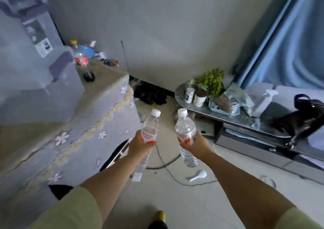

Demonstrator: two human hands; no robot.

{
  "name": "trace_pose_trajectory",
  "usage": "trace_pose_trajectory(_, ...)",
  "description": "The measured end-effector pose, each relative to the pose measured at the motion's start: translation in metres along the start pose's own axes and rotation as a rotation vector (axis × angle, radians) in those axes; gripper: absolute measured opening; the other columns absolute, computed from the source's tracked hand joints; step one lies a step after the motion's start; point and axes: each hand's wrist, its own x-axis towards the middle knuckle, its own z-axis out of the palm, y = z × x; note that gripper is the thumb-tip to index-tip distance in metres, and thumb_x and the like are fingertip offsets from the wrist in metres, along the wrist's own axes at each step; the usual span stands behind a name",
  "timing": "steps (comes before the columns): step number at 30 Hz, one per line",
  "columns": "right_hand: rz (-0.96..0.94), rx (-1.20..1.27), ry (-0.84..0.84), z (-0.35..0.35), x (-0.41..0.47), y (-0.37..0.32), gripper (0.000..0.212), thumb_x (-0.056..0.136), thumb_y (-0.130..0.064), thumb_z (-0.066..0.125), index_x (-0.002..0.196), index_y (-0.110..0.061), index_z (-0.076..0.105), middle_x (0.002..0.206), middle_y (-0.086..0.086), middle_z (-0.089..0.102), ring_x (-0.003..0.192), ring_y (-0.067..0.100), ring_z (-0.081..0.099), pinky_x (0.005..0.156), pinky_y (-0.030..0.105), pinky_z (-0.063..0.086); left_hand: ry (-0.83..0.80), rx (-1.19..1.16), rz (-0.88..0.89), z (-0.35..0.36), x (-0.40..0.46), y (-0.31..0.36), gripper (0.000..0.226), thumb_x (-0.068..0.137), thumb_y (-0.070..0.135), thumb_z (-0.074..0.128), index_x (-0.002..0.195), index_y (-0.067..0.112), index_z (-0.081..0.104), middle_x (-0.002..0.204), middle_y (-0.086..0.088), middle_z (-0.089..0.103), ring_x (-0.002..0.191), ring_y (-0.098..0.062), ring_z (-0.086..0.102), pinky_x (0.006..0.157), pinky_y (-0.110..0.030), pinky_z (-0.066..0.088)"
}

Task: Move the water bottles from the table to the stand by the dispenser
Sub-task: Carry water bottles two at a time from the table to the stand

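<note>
Clear plastic bottles fill both my hands: my left hand [138, 145] grips one bottle [149, 128], my right hand [197, 145] grips the other bottle [185, 132]. Both bottles are held over the floor [175, 202], just off the corner of the cloth-covered stand [105, 105].

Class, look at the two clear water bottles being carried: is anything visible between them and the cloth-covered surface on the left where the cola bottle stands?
Nothing visible blocks the way. The left hand and right hand each grip a clear plastic water bottle over open floor beside the grey flowered cloth-covered surface.
</note>
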Motion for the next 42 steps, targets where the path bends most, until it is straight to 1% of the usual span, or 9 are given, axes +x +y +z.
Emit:
trace_pose_trajectory(3,0.113,0.012,0.134,-0.026,0.008,0.012,0.075,0.069,-0.046,0.081,0.124,-0.009,0.046,0.110,0.010,0.065,0.099,0.026,0.062,0.081,0.031,0.046,-0.089,0.029,0.068,0.026,0.037,0.028,0.051,0.069,0.023,0.080,0.112,0.020,0.053,0.098,0.000,0.066,0.090,-0.021,0.063,0.080,-0.032,0.051)
trace_pose_trajectory(7,0.204,0.079,0.259,-0.055,0.004,0.030,0.070,0.069,-0.044,0.081,0.119,-0.011,0.047,0.109,0.007,0.064,0.098,0.025,0.061,0.084,0.035,0.049,-0.178,0.084,0.155,0.056,0.074,0.065,0.047,0.067,0.032,0.082,0.103,0.027,0.053,0.087,0.008,0.062,0.078,-0.015,0.059,0.064,-0.025,0.042)
trace_pose_trajectory(14,0.406,0.205,0.486,-0.093,-0.054,0.092,0.068,0.068,-0.047,0.080,0.120,-0.014,0.051,0.105,0.002,0.067,0.095,0.020,0.064,0.088,0.039,0.053,-0.428,0.178,0.299,0.149,0.073,0.114,0.047,0.064,0.033,0.085,0.099,0.026,0.053,0.090,0.006,0.062,0.079,-0.015,0.056,0.069,-0.023,0.041)
trace_pose_trajectory(17,0.487,0.220,0.585,-0.104,-0.089,0.118,0.066,0.068,-0.047,0.080,0.117,-0.012,0.053,0.102,0.005,0.068,0.092,0.022,0.065,0.087,0.042,0.054,-0.575,0.225,0.341,0.189,0.048,0.121,0.049,0.065,0.036,0.085,0.096,0.028,0.049,0.088,0.008,0.061,0.079,-0.015,0.059,0.070,-0.026,0.044)
trace_pose_trajectory(20,0.532,0.256,0.658,-0.118,-0.123,0.143,0.061,0.069,-0.047,0.078,0.115,-0.013,0.057,0.099,0.005,0.070,0.090,0.022,0.067,0.086,0.044,0.055,-0.690,0.255,0.413,0.224,0.015,0.134,0.049,0.067,0.033,0.084,0.098,0.030,0.046,0.082,0.014,0.055,0.068,-0.004,0.051,0.055,-0.019,0.035)
trace_pose_trajectory(25,0.589,0.328,0.780,-0.136,-0.184,0.183,0.056,0.070,-0.045,0.078,0.114,-0.015,0.058,0.097,0.001,0.071,0.088,0.018,0.068,0.084,0.041,0.056,-0.834,0.310,0.515,0.278,-0.041,0.153,0.048,0.067,0.029,0.083,0.103,0.024,0.051,0.089,0.008,0.063,0.077,-0.013,0.059,0.066,-0.023,0.042)
trace_pose_trajectory(29,0.640,0.393,0.880,-0.153,-0.237,0.226,0.055,0.068,-0.039,0.082,0.111,-0.014,0.060,0.095,0.002,0.072,0.087,0.018,0.069,0.083,0.039,0.056,-0.926,0.316,0.598,0.320,-0.098,0.168,0.046,0.067,0.031,0.083,0.104,0.024,0.055,0.086,0.010,0.064,0.073,-0.004,0.058,0.056,-0.018,0.039)
trace_pose_trajectory(36,0.665,0.432,0.936,-0.202,-0.314,0.308,0.055,0.066,-0.038,0.082,0.107,-0.007,0.061,0.096,0.012,0.070,0.089,0.026,0.068,0.083,0.046,0.056,-0.979,0.361,0.632,0.397,-0.188,0.185,0.050,0.067,0.034,0.082,0.110,0.025,0.058,0.100,0.005,0.069,0.092,-0.017,0.065,0.078,-0.028,0.050)
trace_pose_trajectory(42,0.741,0.415,0.984,-0.242,-0.366,0.359,0.053,0.069,-0.039,0.081,0.108,-0.009,0.062,0.096,0.012,0.071,0.092,0.030,0.067,0.081,0.039,0.054,-1.034,0.318,0.617,0.453,-0.262,0.187,0.050,0.068,0.032,0.082,0.109,0.022,0.055,0.096,0.005,0.067,0.089,-0.019,0.064,0.071,-0.024,0.043)
